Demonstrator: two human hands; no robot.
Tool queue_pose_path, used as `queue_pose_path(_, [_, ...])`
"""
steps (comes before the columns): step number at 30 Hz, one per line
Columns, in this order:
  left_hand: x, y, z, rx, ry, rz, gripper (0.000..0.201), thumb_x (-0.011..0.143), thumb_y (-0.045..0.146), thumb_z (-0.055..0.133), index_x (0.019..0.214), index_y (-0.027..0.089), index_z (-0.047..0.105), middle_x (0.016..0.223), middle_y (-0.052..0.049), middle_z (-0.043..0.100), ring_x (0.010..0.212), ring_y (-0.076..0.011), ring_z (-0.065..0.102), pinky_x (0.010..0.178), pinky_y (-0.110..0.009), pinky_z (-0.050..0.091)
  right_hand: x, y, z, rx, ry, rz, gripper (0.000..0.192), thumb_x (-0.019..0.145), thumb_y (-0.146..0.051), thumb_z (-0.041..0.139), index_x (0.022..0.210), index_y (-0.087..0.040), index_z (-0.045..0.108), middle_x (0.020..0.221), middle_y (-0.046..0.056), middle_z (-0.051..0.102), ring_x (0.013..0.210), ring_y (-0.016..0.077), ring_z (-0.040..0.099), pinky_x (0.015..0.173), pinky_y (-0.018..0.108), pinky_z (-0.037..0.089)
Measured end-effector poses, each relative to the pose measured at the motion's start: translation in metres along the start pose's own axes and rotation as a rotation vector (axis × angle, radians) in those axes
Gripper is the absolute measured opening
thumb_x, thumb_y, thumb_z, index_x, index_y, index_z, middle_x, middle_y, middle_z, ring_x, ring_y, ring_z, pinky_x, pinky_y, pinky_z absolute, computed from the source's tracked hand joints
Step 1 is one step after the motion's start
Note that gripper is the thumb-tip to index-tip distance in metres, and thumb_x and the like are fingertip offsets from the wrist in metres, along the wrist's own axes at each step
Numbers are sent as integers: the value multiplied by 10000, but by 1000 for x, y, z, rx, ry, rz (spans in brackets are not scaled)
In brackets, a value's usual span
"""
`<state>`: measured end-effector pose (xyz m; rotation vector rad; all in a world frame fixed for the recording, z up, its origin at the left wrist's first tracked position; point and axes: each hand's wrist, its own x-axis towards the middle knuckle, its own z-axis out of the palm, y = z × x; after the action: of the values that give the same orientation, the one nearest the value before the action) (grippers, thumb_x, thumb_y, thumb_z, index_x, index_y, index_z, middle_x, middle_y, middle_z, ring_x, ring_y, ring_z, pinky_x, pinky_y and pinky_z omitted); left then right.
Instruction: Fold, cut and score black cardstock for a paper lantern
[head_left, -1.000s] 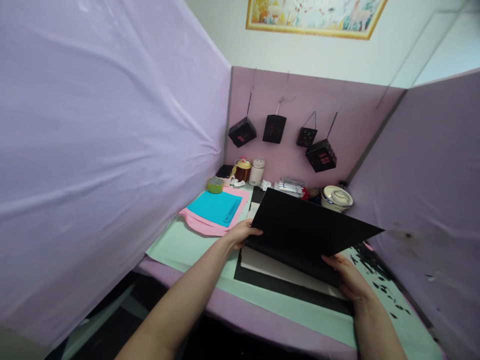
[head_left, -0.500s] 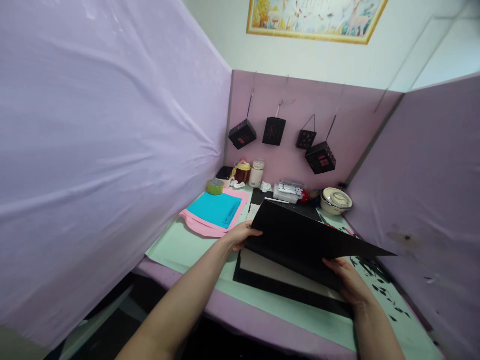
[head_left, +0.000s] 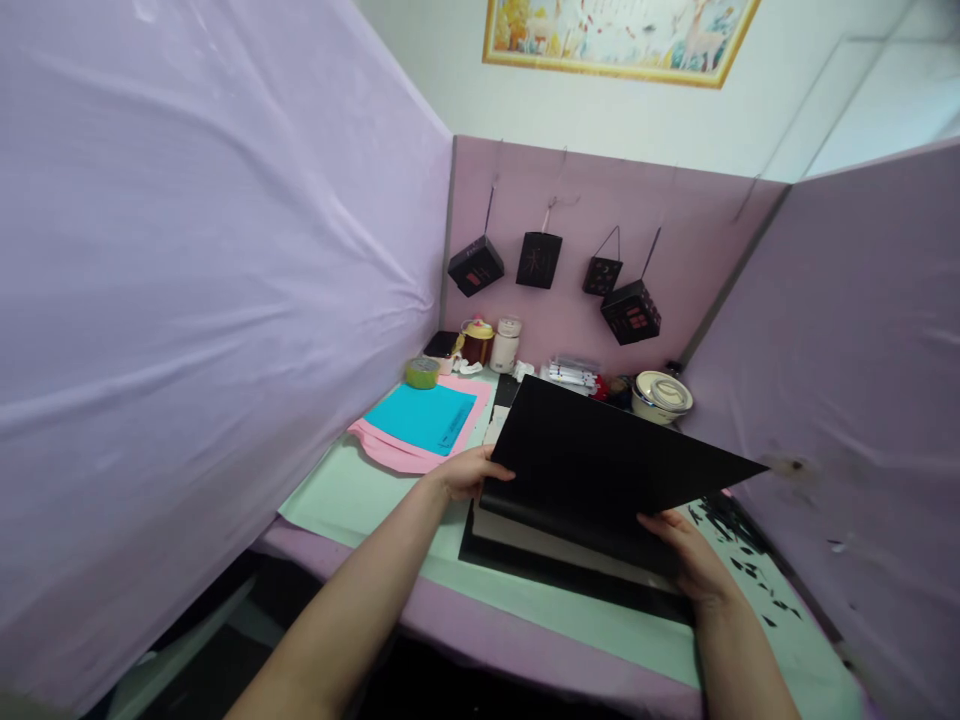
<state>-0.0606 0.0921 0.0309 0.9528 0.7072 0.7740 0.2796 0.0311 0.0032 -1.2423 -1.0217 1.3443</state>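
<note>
Between my hands a large sheet of black card point(head_left: 592, 450) is raised at a tilt, its far edge up and its near edge curved. My left hand point(head_left: 474, 472) is closed on its left edge, thumb on top. On the right side my right hand point(head_left: 682, 550) pinches the near edge, thumb on the upper face and the other fingers hidden beneath. Under the raised sheet lies another black sheet point(head_left: 555, 582) on the table, with a pale grey layer point(head_left: 525, 535) showing between the two.
Left of the sheet lie blue card point(head_left: 420, 415) and pink paper point(head_left: 382, 450), with a green tape roll point(head_left: 422, 373) behind. A white bottle point(head_left: 505, 347) and lidded bowl point(head_left: 661, 397) stand at the back. Black scraps point(head_left: 742, 560) litter the right. Black paper boxes point(head_left: 631, 312) hang above.
The far edge of the black card has risen, and the sheet now tilts more steeply. Both hands keep their hold. The whole view has shifted slightly.
</note>
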Motion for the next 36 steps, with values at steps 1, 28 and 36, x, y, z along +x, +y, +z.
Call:
queue_pose_path(1, [0, 0, 0, 6, 1, 2, 433, 478, 115, 829, 885, 167, 690, 779, -19, 707, 737, -179, 661, 724, -298, 497, 0, 1, 0, 2, -2, -4, 373, 607, -334, 797, 947, -209, 710, 938, 55, 740, 919, 288, 677, 909, 430, 476])
queue_pose_path(28, [19, 7, 22, -514, 230, 260, 212, 662, 95, 791, 788, 104, 621, 737, -58, 672, 735, -173, 693, 573, -177, 527, 7, -12, 44, 492, 102, -125, 463, 525, -388, 871, 887, -185, 665, 860, 44, 733, 726, 175, 700, 625, 229, 588])
queue_pose_path(36, [39, -3, 81, -638, 165, 426, 384, 700, 298, 792, 1025, 165, 640, 1049, -77, 688, 928, -194, 655, 774, -282, 534, 7, 7, 108, 418, 165, -135, 414, 568, -440, 828, 787, -180, 591, 741, 10, 688, 599, 171, 677, 493, 219, 554])
